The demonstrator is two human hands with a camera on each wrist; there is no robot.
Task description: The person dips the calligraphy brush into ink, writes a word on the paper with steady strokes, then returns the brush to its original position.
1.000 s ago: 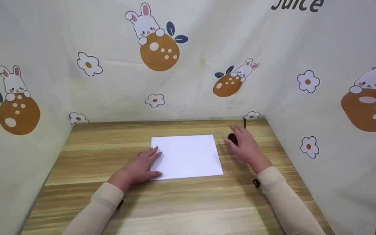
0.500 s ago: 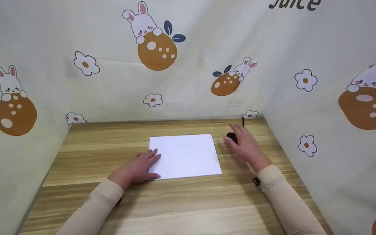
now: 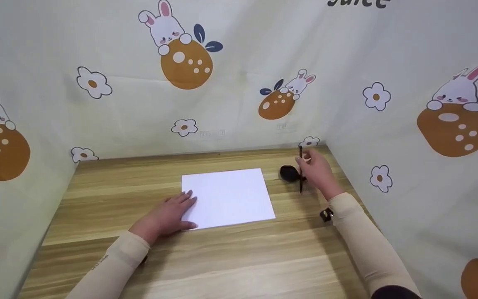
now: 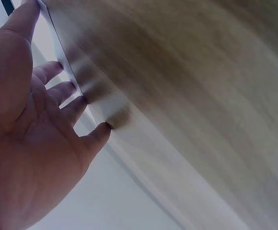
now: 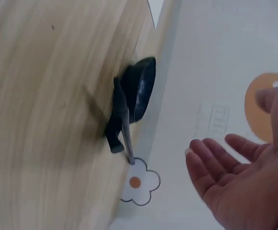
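A white sheet of paper lies flat on the wooden table. Fingers spread, my left hand rests on the sheet's left edge; the left wrist view shows its palm and fingertips along that edge. A black, round-bowled dish with a short handle sits right of the paper. Across the handle lies a thin dark stick, pen- or brush-like, thicker at its near end. My right hand hovers beside the stick. The head view overlaps thumb and stick, but the right wrist view shows a gap, with the fingers loosely bent and holding nothing.
Pale cloth walls printed with rabbits, oranges and flowers enclose the table at the back and both sides. A small black device sits at the right cuff. Something dark and round shows beside the right sleeve at the bottom edge.
My right hand has shifted right and back, from over the dish to beside the stick, baring both. My left hand stays on the paper. The head view has turned slightly right.
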